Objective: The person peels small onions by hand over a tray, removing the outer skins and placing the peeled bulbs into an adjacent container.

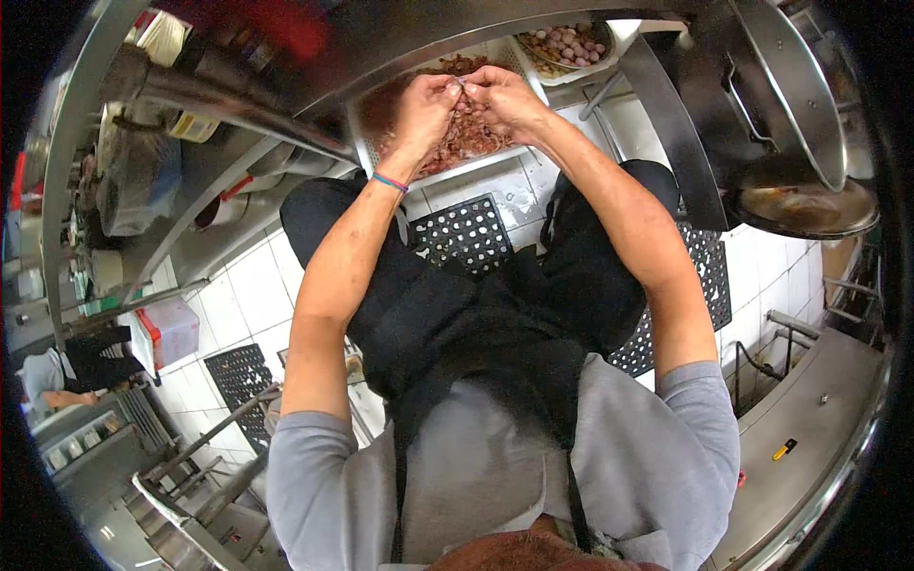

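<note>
My left hand and my right hand meet fingertip to fingertip, both closed in a pinch. Between them is a small reddish-purple piece that looks like a shallot, mostly covered by the fingers. Beneath the hands stands a white plastic basin, holding many reddish shallots and loose skins. To the upper right, peeled pinkish shallots fill a round vessel that sits in another white container. A pink and blue band circles my left wrist.
A steel counter edge overhangs the basin. Large steel pots stand at the right, above a round pan. Black perforated mats lie on white floor tiles. A red-edged plastic box and a person's sleeve show at left.
</note>
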The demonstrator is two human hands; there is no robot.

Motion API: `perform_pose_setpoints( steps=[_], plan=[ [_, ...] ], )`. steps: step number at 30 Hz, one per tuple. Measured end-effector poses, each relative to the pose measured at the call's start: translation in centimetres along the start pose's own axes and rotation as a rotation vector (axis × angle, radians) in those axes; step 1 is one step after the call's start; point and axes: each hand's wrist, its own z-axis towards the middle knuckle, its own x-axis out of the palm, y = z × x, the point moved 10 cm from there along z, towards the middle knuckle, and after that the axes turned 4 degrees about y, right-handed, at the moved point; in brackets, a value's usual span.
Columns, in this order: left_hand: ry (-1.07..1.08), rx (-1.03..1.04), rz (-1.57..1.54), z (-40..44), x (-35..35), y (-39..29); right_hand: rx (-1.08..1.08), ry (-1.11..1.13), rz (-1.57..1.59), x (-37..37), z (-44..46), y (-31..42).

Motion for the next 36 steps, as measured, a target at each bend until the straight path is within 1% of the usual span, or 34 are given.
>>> perform_pose_setpoints(
  steps=[4, 5, 8, 9, 10, 12, 13, 17, 20, 21, 24, 29, 33, 36],
  plan=[
    [0.014, 0.021, -0.079, -0.2, -0.7, -0.7, 0.030, 0.003, 0.001, 1.3, -0.5, 1.0],
    [0.027, 0.002, -0.091, -0.1, -0.9, -0.8, 0.007, 0.005, -0.046, 1.5, -0.6, 1.6],
    [0.112, -0.104, -0.430, 0.0, 0.1, -0.6, -0.102, 0.038, -0.174, 1.8, -1.1, 3.2],
    [0.192, -0.121, -0.342, -0.1, 0.6, -0.8, -0.116, 0.033, -0.236, 1.4, -1.3, 3.2],
    [0.202, -0.120, -0.238, -0.2, 0.7, -0.9, -0.128, 0.007, -0.239, 1.6, -2.1, 3.7],
    [0.077, -0.137, -0.272, 0.1, 0.6, 0.4, -0.174, 0.077, -0.068, 1.4, -0.2, 2.4],
    [0.077, -0.122, -0.213, 0.4, 0.6, 0.8, -0.127, -0.009, -0.205, 0.2, -0.2, 2.0],
    [0.050, -0.049, -0.167, 1.8, 0.4, 0.6, 0.002, 0.050, -0.011, -1.2, 0.8, 1.3],
    [0.103, -0.028, 0.017, 1.9, 0.9, -1.4, 0.021, 0.065, 0.073, -0.9, 0.4, 1.8],
    [0.089, 0.006, 0.060, 2.1, 0.8, -1.1, 0.005, 0.032, 0.028, -1.4, 0.6, 1.5],
    [0.069, 0.057, 0.365, 2.2, 0.9, -0.8, -0.001, -0.065, 0.045, -2.0, 0.7, 0.8],
    [0.111, -0.141, -0.121, 1.7, 1.1, -0.6, 0.087, 0.087, 0.173, -1.1, 0.4, 1.2],
    [0.217, -0.230, -0.332, 1.3, 0.9, 0.7, 0.164, 0.234, 0.301, -0.7, -0.3, 0.4],
    [0.299, -0.291, -0.435, 1.1, 1.4, 1.5, 0.227, 0.284, 0.396, -0.6, -0.4, -0.7]
  ],
)
